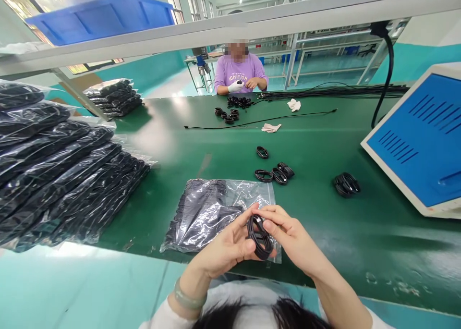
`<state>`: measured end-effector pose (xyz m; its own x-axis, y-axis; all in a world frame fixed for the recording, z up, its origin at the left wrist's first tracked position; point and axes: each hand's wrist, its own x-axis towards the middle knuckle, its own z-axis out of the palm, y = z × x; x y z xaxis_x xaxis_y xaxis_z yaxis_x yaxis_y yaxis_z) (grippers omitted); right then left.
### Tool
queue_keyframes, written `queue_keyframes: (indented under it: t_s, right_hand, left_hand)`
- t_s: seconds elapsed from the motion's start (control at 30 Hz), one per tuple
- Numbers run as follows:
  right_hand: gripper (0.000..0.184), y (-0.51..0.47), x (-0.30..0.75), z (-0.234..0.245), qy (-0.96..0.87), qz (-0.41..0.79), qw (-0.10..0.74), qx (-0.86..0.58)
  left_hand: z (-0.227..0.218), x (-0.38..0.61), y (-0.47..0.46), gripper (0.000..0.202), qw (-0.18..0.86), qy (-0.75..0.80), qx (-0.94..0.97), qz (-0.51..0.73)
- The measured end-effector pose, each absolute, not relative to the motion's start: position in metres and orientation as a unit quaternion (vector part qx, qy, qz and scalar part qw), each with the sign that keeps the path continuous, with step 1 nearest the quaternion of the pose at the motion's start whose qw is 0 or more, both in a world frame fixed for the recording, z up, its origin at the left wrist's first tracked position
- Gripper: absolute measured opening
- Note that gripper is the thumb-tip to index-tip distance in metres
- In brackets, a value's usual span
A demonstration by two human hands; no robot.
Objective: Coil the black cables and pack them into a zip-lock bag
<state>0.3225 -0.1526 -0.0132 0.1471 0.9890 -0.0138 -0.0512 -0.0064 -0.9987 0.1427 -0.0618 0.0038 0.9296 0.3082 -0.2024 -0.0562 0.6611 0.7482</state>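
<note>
Between my two hands is a coiled black cable (260,237), held above the near edge of the green table. My left hand (232,245) grips it from the left, thumb across its lower side. From the right, my right hand (284,228) closes on its upper part, with thumb and fingers near a small white spot on the coil. Below lies a clear plastic bag (205,213) filled with black coiled cables, partly covered by my hands. Just beyond the bag rest several loose cable coils (279,175), and one single coil (262,152) sits farther off.
Bagged cables (54,170) are stacked high at left. A blue-fronted machine (425,141) stands at right, near a cable bundle (346,184). Across the green table (162,151), a person (240,72) in purple handles something dark. A shelf bar with a blue bin (104,19) crosses overhead.
</note>
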Motion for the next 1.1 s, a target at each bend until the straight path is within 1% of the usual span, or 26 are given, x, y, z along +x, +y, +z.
queue_keyframes:
  t_s: [0.07,0.17,0.27,0.33,0.47,0.53,0.63,0.73,0.83,0.93,1.1]
  right_hand:
    - [0.034,-0.154,0.321,-0.016,-0.458,0.425,0.545,-0.558]
    - [0.034,-0.158,0.319,-0.017,-0.450,0.348,0.567,-0.596]
    - [0.026,-0.163,0.317,-0.012,-0.460,0.316,0.572,-0.602]
    - [0.019,-0.166,0.316,-0.007,-0.473,0.322,0.564,-0.595]
    - [0.018,-0.167,0.314,-0.001,-0.493,0.416,0.539,-0.541]
    - [0.017,-0.166,0.314,0.001,-0.500,0.442,0.531,-0.522]
    - [0.018,-0.163,0.317,0.002,-0.522,0.425,0.516,-0.530]
    - [0.018,-0.162,0.321,0.005,-0.545,0.423,0.486,-0.537]
    - [0.026,-0.162,0.326,0.008,-0.551,0.443,0.473,-0.526]
    - [0.036,-0.162,0.333,0.009,-0.568,0.454,0.454,-0.515]
    - [0.044,-0.153,0.345,-0.002,-0.585,0.487,0.414,-0.499]
  left_hand:
    - [0.001,0.143,-0.062,0.069,0.908,0.151,0.377,0.103]
    - [-0.001,0.142,-0.062,0.057,0.924,0.145,0.338,0.101]
    - [-0.002,0.140,-0.062,0.057,0.933,0.136,0.318,0.098]
    - [-0.002,0.139,-0.063,0.060,0.932,0.128,0.321,0.104]
    - [-0.002,0.139,-0.064,0.061,0.923,0.130,0.344,0.116]
    - [-0.002,0.140,-0.065,0.062,0.920,0.137,0.347,0.122]
    - [-0.003,0.142,-0.067,0.062,0.923,0.140,0.332,0.136]
    - [-0.003,0.143,-0.068,0.053,0.920,0.155,0.331,0.143]
    - [-0.004,0.142,-0.068,0.047,0.913,0.165,0.345,0.145]
    - [-0.005,0.139,-0.067,0.046,0.913,0.155,0.344,0.152]
    - [-0.005,0.139,-0.068,0.046,0.928,0.122,0.323,0.141]
